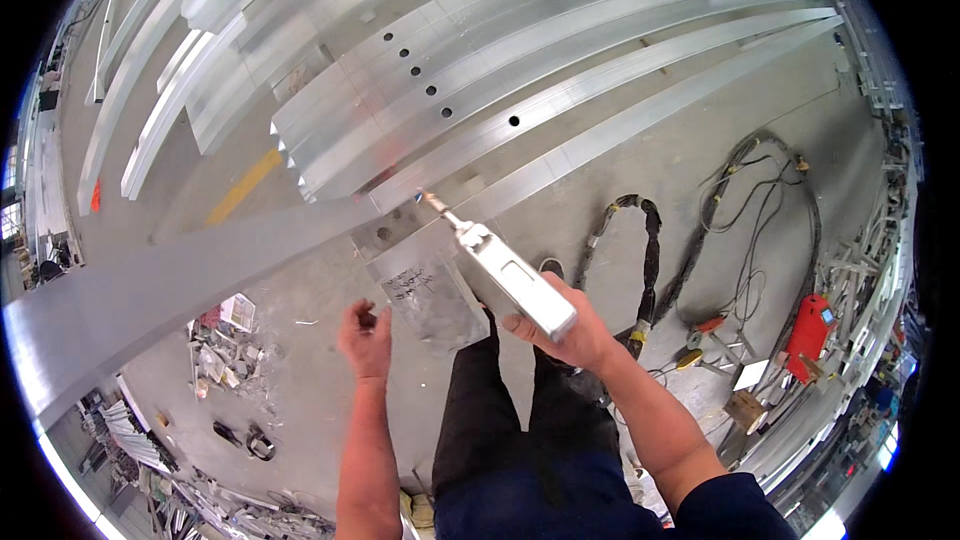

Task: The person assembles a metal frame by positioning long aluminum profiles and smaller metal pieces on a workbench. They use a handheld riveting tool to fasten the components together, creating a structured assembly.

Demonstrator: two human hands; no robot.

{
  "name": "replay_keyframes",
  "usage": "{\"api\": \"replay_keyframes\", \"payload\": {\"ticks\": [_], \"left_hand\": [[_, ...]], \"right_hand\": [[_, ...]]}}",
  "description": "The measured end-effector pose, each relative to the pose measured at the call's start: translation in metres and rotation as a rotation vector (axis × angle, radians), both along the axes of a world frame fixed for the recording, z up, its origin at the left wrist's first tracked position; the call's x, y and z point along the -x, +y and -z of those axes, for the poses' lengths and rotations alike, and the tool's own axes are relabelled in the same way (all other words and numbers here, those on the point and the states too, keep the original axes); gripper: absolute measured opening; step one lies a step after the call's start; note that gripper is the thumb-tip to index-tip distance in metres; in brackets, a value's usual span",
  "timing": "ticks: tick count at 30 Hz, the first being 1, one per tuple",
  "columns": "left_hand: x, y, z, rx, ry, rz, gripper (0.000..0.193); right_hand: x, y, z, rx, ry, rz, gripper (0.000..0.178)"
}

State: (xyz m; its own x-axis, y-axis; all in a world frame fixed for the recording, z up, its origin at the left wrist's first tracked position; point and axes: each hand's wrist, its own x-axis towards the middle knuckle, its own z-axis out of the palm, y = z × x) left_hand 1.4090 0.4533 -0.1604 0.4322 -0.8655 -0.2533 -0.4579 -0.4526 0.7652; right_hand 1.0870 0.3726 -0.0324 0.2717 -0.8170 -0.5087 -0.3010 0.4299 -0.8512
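In my right hand (570,325) is a white handheld welding gun (515,278) with a slim copper-coloured nozzle, my fingers wrapped round its rear end. Its tip comes up to the corner where a long silver metal beam (180,265) on the left meets a silver bar (570,95) running to the upper right. Whether the tip touches the metal I cannot tell. My left hand (366,338) hovers below the joint with fingers loosely bent and apart, holding nothing. Beside it lies a grey metal plate (435,305) with dark handwriting.
Several long metal profiles (345,125) fill the upper area, some with round holes. A black-wrapped hose (652,260) loops across the floor at right, near a red machine (808,338). Scrap (222,360) lies in a heap at left. My legs (470,390) are close below the plate.
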Motion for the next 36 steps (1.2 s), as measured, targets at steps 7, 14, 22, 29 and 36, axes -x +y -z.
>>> {"api": "replay_keyframes", "payload": {"ticks": [7, 14, 22, 29, 36], "left_hand": [[0.078, 0.013, -0.009, 0.017, -0.105, 0.398, 0.029], [0.158, -0.045, -0.050, -0.093, -0.142, 0.641, 0.033], [0.292, -0.106, -0.059, -0.178, -0.211, 1.079, 0.037], [0.416, -0.206, -0.058, -0.160, -0.023, 1.105, 0.036], [0.540, -0.402, -0.044, 0.423, -0.222, 1.021, 0.029]], "right_hand": [[0.096, 0.075, -0.024, 0.113, 0.514, -0.056, 0.044], [0.215, 0.154, -0.046, 0.060, 0.728, 0.013, 0.036], [0.283, 0.189, -0.058, 0.043, 0.724, 0.315, 0.030], [0.331, 0.165, -0.050, -0.082, 0.711, 0.565, 0.041], [0.406, 0.106, -0.085, -0.043, 0.809, 0.718, 0.046]]}}
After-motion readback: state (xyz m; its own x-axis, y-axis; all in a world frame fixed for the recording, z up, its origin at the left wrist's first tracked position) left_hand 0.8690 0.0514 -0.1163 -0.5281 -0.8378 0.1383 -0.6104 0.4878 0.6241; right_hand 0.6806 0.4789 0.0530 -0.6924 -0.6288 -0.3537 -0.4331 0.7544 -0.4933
